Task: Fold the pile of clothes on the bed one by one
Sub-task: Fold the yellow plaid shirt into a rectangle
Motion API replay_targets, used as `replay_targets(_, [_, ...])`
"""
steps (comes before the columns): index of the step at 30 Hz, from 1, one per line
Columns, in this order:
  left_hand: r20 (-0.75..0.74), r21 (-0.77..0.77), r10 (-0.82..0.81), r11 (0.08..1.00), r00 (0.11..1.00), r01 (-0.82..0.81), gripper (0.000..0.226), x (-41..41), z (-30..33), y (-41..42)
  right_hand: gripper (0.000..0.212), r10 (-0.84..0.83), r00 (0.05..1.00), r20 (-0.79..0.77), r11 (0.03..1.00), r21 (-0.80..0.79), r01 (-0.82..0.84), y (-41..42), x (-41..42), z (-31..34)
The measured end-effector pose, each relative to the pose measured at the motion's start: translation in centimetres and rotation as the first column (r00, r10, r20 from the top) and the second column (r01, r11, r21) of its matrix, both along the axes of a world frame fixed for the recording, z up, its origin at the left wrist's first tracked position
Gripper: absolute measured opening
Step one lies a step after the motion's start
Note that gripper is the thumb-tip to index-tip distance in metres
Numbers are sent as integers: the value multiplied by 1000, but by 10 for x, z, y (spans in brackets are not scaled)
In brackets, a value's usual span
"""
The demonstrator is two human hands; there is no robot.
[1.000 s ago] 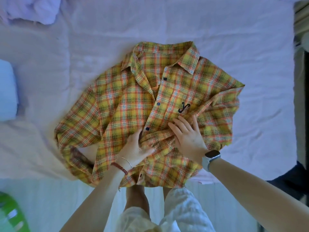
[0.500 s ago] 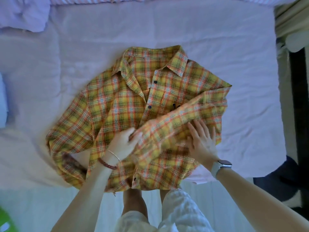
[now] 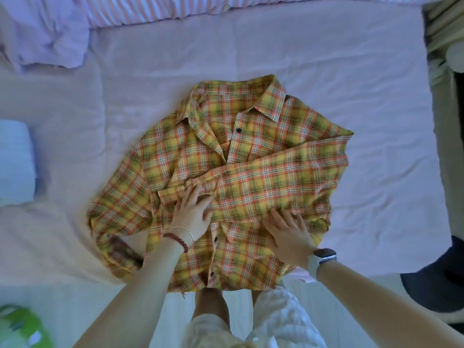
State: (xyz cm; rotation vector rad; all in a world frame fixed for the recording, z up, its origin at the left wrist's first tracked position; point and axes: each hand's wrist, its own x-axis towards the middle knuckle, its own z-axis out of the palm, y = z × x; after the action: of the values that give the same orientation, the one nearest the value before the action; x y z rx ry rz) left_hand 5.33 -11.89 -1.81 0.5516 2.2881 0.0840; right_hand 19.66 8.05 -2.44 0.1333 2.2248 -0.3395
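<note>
Shirt: plaid, sleeve folded across | left hand: flat, pressing cuff | right hand: flat, pressing sleeve

Home bedroom: bed with pale sheet, striped bedding (rumpled pillow at corner).

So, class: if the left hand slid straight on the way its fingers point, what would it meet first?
The left hand rests flat on the plaid shirt, fingers pointing up toward the collar. It would likely meet the cuff of the folded-over sleeve first.
</note>
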Motion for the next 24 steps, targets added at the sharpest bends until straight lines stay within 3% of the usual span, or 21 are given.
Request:
replay_targets(2, [-142,261,265,939,954,-223,34,16,6,-16,49,-128,992,-23,992,15,128,-19,-2,1])
replay_targets(3, [-191,337,395,886,899,-318,28,23,7,-26,48,-217,969,-119,976,11,219,-29,-3,3])
replay_targets(5, [-141,330,557,806,818,-492,22,37,13,-45,48,-355,878,-321,934,-78,350,-48,0,6])
replay_targets(9, [155,147,489,848,859,-509,21,76,11,-75,36,-509,693,-510,849,-168,501,-87,31,7])
replay_targets(11, [282,106,465,854,839,-509,18,91,4,-80,30,-650,540,-535,714,-186,675,-100,54,-1])
replay_targets(14, [353,69,413,883,840,-463,35,109,-15,-71,30,-884,140,-446,289,-286,914,-109,81,-10])
replay_targets(16, [312,26,372,917,874,-399,44,119,-28,-61,23,-935,-160,-317,-51,-327,944,-112,96,-20])
replay_targets(17, [273,-5,368,924,889,-381,44,124,-33,-56,19,-940,-248,-235,-159,-341,927,-112,102,-24])
replay_targets(20, [184,33,451,885,873,-464,26,134,-43,-48,15,-965,-256,-59,-224,-326,918,-110,114,-41])
replay_targets(22, [207,131,548,805,810,-578,35,138,-49,-52,13,-943,-329,52,-328,-327,886,-106,115,-50])
replay_targets(24, [267,191,609,726,746,-661,34,141,-48,-59,18,-933,-335,134,-360,-325,874,-102,116,-55])
